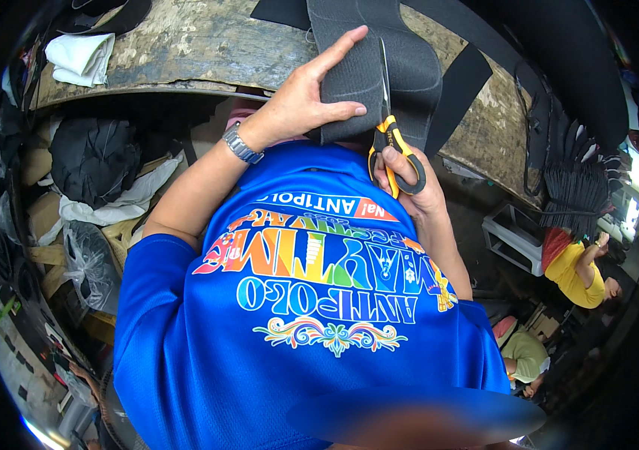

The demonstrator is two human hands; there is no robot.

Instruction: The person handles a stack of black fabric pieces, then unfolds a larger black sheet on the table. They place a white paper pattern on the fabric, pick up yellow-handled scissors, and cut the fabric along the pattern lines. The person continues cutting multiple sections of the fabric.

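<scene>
A dark grey strip of thick woven fabric (353,82) with faint pale lines drawn on it drapes over the table's near edge. My left hand (300,101) grips its left side, thumb on top and forefinger stretched along it; the other fingers are hidden underneath. My right hand (420,191) holds a pair of scissors (391,139) with yellow and black handles, thumb through one loop. Their narrow blades point away from me and lie along the fabric, between its near flap and the curved part on the right. How far the lower blade passes beneath is hidden.
The worn wooden table (184,45) carries a folded white cloth (81,58) and black fabric pieces (462,90). Bundled black strips (576,180) hang at the right, above a grey plastic stool (514,236). Black cloth (94,161) lies heaped at left. Two people work at far right.
</scene>
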